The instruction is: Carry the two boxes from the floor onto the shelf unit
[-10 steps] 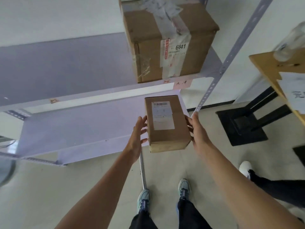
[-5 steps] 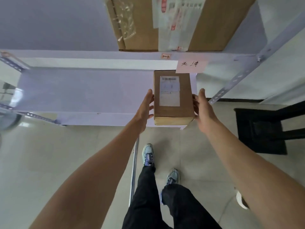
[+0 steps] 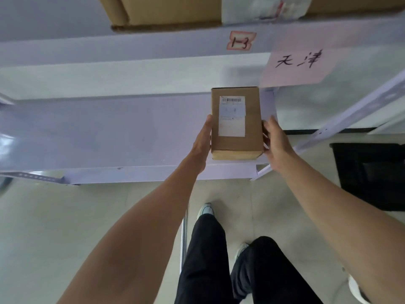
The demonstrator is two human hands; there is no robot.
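Note:
A small brown cardboard box (image 3: 236, 145) with a white barcode label on top sits over the right end of the lower shelf (image 3: 109, 132) of the pale shelf unit. My left hand (image 3: 202, 141) presses flat against its left side and my right hand (image 3: 275, 141) against its right side, so both hold it. Whether its base rests on the shelf I cannot tell. A larger brown box (image 3: 171, 12) with tape and labels stands on the upper shelf (image 3: 131, 44), cut off by the top edge.
A red-bordered tag "1-3" (image 3: 241, 41) and a handwritten paper label (image 3: 295, 66) hang on the upper shelf's front edge. A perforated upright (image 3: 341, 121) slants at the right. A black base (image 3: 372, 172) stands on the tiled floor. My legs and shoes are below.
I have stepped closer to the shelf unit and carried the small box forward, from in front of the lower shelf to over its right end. Both hands stay on its sides.

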